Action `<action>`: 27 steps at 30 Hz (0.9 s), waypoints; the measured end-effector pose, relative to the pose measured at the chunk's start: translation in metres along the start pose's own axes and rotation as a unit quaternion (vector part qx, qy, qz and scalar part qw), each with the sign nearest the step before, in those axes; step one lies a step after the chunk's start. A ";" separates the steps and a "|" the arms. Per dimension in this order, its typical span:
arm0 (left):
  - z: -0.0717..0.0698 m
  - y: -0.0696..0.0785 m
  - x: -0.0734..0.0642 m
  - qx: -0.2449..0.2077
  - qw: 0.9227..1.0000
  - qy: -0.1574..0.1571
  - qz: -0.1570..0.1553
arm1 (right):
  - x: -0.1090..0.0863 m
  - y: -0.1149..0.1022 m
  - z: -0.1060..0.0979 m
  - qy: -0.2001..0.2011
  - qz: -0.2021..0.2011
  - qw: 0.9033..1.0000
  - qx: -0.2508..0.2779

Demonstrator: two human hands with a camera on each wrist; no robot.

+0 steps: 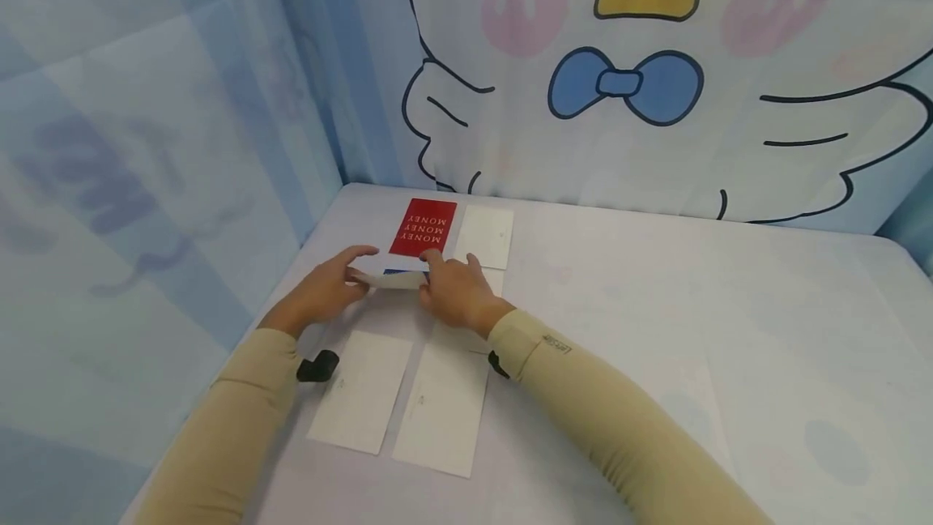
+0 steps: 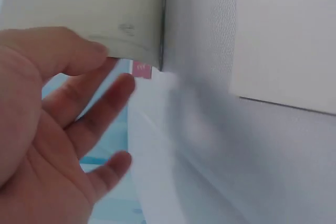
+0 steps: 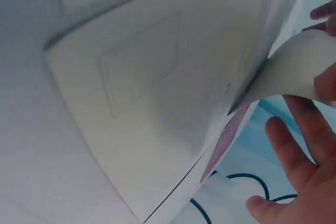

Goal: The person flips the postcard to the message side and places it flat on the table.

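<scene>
White envelope is the thing both hands are on, sitting in the middle of the spread on the table, just below a red envelope printed with "MONEY MONEY MONEY" in white. It's a flat rectangle of smooth, matte, off-white paper, and its near edge is curled up off the table, so it bends pretty easily. A bit of blue shows right under the lifted edge.

Left hand pinches the left end, thumb on top and fingers curled under; the left wrist view shows the thumb pressed on the paper edge. Right hand grips the right end, and in the right wrist view the paper flap curves up against the fingers.

Other cream envelopes lie flat around it: one beside the red one, and two longer ones near the forearms. The table cover is a soft-looking pale lilac cloth. Behind it hangs a thin curtain with a cartoon bird, blue bow tie, and yellow beak.
</scene>
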State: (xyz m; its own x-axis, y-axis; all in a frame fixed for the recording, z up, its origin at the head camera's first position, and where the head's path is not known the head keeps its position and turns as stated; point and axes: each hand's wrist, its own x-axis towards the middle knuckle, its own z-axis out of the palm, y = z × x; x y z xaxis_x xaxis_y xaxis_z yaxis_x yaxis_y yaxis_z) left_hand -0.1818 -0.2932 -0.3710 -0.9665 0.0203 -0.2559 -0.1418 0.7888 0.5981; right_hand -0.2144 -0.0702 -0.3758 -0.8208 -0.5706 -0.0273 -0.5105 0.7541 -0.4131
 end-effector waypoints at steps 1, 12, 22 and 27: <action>-0.001 0.001 0.000 -0.009 1.000 0.017 0.008 | 0.000 0.000 -0.001 0.021 -0.004 1.000 0.019; -0.001 0.014 -0.003 -0.072 0.984 0.148 0.074 | -0.006 -0.004 -0.001 0.153 -0.027 0.964 0.214; 0.001 0.014 -0.005 -0.078 0.970 0.196 0.120 | -0.004 -0.007 -0.002 0.156 -0.050 0.969 0.184; 0.004 0.012 -0.003 -0.036 0.978 0.168 0.117 | -0.003 -0.007 -0.003 0.098 -0.028 0.985 0.140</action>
State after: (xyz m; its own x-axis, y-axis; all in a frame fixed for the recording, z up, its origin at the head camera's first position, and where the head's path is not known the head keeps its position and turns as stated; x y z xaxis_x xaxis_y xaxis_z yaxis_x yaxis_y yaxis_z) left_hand -0.1795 -0.2817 -0.3659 -0.9884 -0.0168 0.1507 0.0888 0.7413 0.6653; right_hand -0.2087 -0.0726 -0.3702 -0.8408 -0.5146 0.1683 -0.4887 0.5875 -0.6449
